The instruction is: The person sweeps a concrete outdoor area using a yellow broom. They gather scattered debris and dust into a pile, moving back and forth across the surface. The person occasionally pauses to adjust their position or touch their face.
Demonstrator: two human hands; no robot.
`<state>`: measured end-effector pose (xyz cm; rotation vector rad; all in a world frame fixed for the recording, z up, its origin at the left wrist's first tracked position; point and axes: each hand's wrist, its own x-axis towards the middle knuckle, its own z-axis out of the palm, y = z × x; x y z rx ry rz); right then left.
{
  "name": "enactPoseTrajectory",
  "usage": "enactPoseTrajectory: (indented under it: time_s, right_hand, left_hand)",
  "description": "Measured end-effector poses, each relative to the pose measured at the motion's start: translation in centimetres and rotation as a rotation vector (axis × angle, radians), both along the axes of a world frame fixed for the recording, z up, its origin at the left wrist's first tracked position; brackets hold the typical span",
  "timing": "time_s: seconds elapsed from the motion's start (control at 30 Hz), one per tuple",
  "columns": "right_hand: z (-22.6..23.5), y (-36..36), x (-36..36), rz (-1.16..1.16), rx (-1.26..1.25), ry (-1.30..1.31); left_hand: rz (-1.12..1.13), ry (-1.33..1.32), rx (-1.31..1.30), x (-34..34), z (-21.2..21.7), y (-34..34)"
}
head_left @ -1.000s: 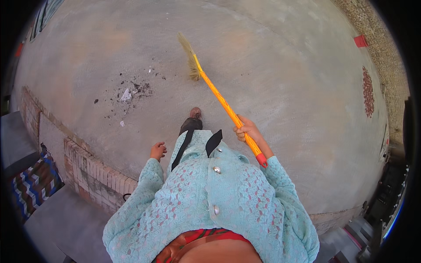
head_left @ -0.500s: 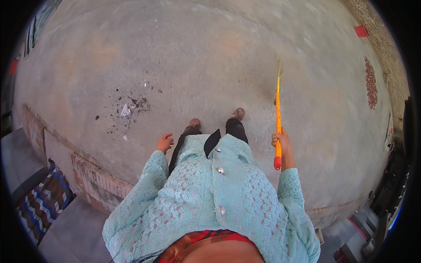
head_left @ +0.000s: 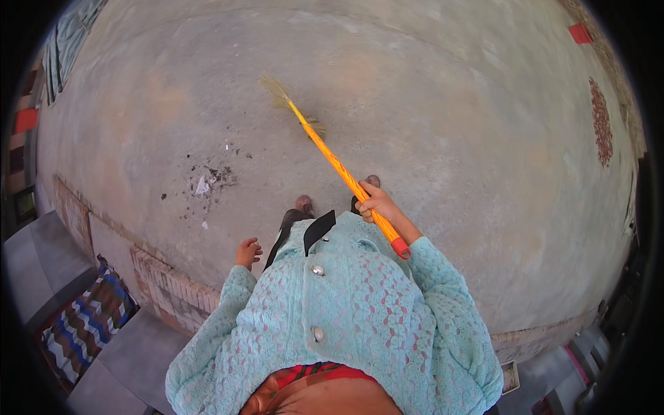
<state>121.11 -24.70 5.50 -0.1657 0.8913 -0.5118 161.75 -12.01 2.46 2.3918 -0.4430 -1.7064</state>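
Observation:
My right hand [head_left: 375, 203] is wrapped round the orange handle of a broom [head_left: 335, 160], just above its red end cap. The broom slants from my right hip up and to the left. Its thin, pale bristles fan out over the concrete, ahead of my feet. My left hand [head_left: 247, 253] hangs by my left hip with fingers loosely bent and apart, holding nothing. A scatter of dark debris and white scraps [head_left: 203, 187] lies on the ground ahead and left of my feet, apart from the bristles.
The grey concrete floor [head_left: 443, 104] stretches around me. A low brick edge [head_left: 166, 280] runs at the lower left, beside a zigzag-patterned cloth [head_left: 90, 321]. At the far right lie a reddish-brown patch of small pieces [head_left: 600, 123] and a red object [head_left: 579, 33].
My right hand has swung the broom from my right side across to the left, so its bristles are nearer the debris. My left hand still hangs empty by my hip.

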Motion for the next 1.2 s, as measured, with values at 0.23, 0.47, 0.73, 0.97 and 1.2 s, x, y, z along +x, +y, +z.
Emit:
enactPoseTrajectory:
  time_s: [0.23, 0.47, 0.73, 0.97, 1.2]
  right_hand:
    - [7.1, 0.3, -7.6, 0.003, -0.185, 0.299]
    - [4.5, -0.6, -20.0, -0.326, -0.205, 0.625]
    - [-6.6, -4.2, -35.6, -0.484, 0.081, 0.805]
    - [-11.3, -8.8, -28.4, -0.176, 0.082, 0.571]
    - [-7.0, -14.0, -9.9, 0.037, -0.053, 0.364]
  left_hand:
    - [-0.037, 0.004, -0.073, -3.3, -0.5, -4.6]
    - [-0.037, -0.045, -0.001, -4.9, 0.0, -3.7]
    - [0.009, -0.143, 0.053, -5.9, 2.4, -0.9]
    - [0.072, -0.193, 0.046, -8.9, 4.2, 0.0]
    - [0.110, -0.166, 0.012, -9.7, 3.4, -1.5]
